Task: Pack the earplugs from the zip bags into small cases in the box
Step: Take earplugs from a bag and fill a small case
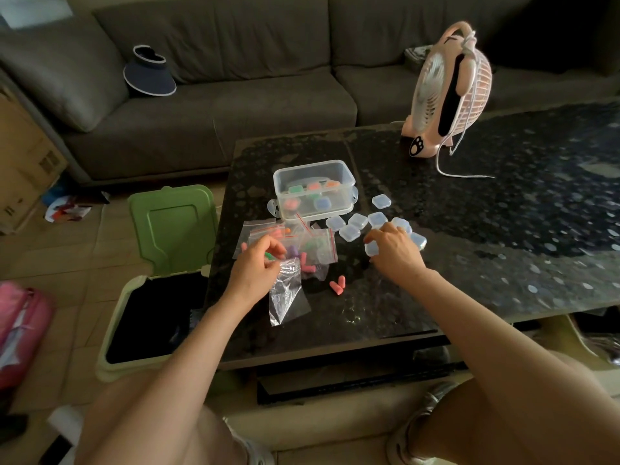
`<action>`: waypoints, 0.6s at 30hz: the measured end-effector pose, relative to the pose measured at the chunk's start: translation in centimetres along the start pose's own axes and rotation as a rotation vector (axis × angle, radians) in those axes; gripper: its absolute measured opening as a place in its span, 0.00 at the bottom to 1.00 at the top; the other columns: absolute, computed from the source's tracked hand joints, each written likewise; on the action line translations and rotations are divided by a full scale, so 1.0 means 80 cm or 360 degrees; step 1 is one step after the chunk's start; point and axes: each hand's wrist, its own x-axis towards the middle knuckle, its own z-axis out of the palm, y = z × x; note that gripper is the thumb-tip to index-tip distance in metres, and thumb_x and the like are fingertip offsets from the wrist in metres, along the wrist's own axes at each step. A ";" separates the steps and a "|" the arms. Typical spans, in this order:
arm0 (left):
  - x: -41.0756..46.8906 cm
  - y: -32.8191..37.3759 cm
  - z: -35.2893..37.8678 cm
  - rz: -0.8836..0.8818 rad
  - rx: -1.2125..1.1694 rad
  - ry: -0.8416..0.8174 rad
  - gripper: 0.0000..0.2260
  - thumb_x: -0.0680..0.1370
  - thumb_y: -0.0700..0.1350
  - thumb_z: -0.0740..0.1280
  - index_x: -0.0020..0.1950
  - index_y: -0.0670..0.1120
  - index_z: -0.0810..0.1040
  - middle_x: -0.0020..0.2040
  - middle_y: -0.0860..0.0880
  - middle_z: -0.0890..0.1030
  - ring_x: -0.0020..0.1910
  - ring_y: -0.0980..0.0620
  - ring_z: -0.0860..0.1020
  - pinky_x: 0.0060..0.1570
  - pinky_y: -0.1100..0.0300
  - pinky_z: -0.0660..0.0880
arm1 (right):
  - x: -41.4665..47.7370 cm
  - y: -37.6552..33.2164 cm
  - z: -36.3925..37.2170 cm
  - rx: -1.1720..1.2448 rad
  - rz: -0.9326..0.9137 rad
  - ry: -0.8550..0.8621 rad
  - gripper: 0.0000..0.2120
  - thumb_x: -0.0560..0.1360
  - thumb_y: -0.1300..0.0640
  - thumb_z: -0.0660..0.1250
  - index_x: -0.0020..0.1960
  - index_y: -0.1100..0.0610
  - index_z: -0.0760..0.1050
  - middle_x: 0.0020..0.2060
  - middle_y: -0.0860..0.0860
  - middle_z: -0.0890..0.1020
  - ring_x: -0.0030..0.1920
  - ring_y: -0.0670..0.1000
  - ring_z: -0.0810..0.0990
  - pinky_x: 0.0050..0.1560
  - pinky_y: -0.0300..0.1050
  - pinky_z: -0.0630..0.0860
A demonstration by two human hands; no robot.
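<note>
The left hand's (255,263) fingers (273,251) are curled together, pinching a green earplug (268,256) and the mouth of a limp clear zip bag (287,293) that hangs onto the bench (503,229), in front of the clear plastic box (313,189). The right hand's (394,250) fingers are bent down and clamp a small clear case (371,248), front-right of the box.

Inside the box lie cases filled with green, pink, orange and blue. Just in front of the box is a heap of red-striped zip bags (302,239) with pink and purple earplugs. Two pink earplugs (337,286) lie loose further front. Empty cases (355,223) cluster right of the box. Behind it to the right stands a pink fan (449,92). Left of it, off the bench, is an open green-lidded bin (172,226). Print on a cardboard carton (23,156) far left is too blurred to read.
</note>
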 end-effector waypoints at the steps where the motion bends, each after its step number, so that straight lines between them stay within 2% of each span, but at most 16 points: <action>1: 0.000 -0.002 0.000 0.0042 0.0123 0.0030 0.09 0.73 0.35 0.67 0.46 0.48 0.74 0.42 0.58 0.78 0.32 0.61 0.75 0.63 0.36 0.67 | 0.000 0.001 0.000 0.0015 -0.0001 0.0003 0.18 0.75 0.63 0.65 0.64 0.54 0.73 0.62 0.56 0.71 0.59 0.57 0.73 0.47 0.49 0.77; 4: -0.002 0.001 -0.001 0.0112 0.0413 0.0059 0.07 0.74 0.36 0.66 0.49 0.47 0.74 0.45 0.57 0.78 0.34 0.58 0.75 0.62 0.41 0.70 | 0.001 0.003 0.002 0.0032 -0.0008 0.0007 0.17 0.75 0.62 0.66 0.63 0.54 0.73 0.60 0.56 0.72 0.57 0.57 0.75 0.46 0.50 0.79; 7: -0.005 0.004 0.000 0.0179 0.0553 0.0099 0.07 0.74 0.37 0.67 0.51 0.45 0.75 0.51 0.51 0.80 0.45 0.49 0.79 0.63 0.44 0.69 | 0.001 0.006 0.004 0.0046 -0.0018 -0.0026 0.17 0.75 0.63 0.66 0.62 0.54 0.72 0.60 0.56 0.73 0.56 0.57 0.77 0.47 0.50 0.80; 11: -0.001 0.002 0.003 0.0278 0.0641 0.0169 0.08 0.73 0.38 0.69 0.51 0.45 0.76 0.55 0.48 0.78 0.57 0.46 0.74 0.58 0.52 0.68 | 0.002 0.004 0.006 0.0118 0.0007 -0.0017 0.17 0.75 0.60 0.67 0.63 0.53 0.72 0.59 0.56 0.73 0.53 0.57 0.78 0.46 0.50 0.80; 13: 0.000 0.004 0.009 0.0367 0.0607 0.0177 0.09 0.72 0.39 0.70 0.50 0.46 0.76 0.58 0.47 0.78 0.61 0.44 0.73 0.61 0.48 0.68 | 0.003 -0.005 0.003 0.0408 0.0082 -0.0016 0.16 0.74 0.57 0.67 0.62 0.54 0.73 0.57 0.56 0.75 0.52 0.55 0.78 0.49 0.50 0.79; 15: -0.001 0.009 0.017 0.0506 0.0549 0.0226 0.10 0.71 0.43 0.72 0.50 0.47 0.76 0.59 0.47 0.78 0.63 0.45 0.72 0.63 0.40 0.67 | 0.002 -0.021 -0.007 0.0980 0.0155 -0.0098 0.15 0.73 0.59 0.68 0.59 0.58 0.75 0.50 0.57 0.78 0.44 0.53 0.80 0.46 0.48 0.81; 16: -0.002 0.014 0.022 0.0588 0.0527 0.0276 0.12 0.71 0.45 0.73 0.51 0.47 0.76 0.57 0.47 0.78 0.62 0.46 0.73 0.64 0.41 0.66 | -0.002 -0.030 -0.014 0.1289 0.0161 -0.0194 0.13 0.73 0.63 0.69 0.58 0.59 0.75 0.48 0.58 0.78 0.39 0.52 0.81 0.43 0.46 0.82; 18: -0.007 0.027 0.030 0.0720 0.0432 0.0317 0.17 0.70 0.50 0.73 0.54 0.44 0.76 0.54 0.46 0.78 0.58 0.48 0.73 0.62 0.55 0.64 | -0.012 -0.044 -0.026 0.1717 0.0120 -0.0411 0.11 0.73 0.68 0.68 0.55 0.61 0.75 0.45 0.59 0.77 0.35 0.53 0.82 0.38 0.43 0.82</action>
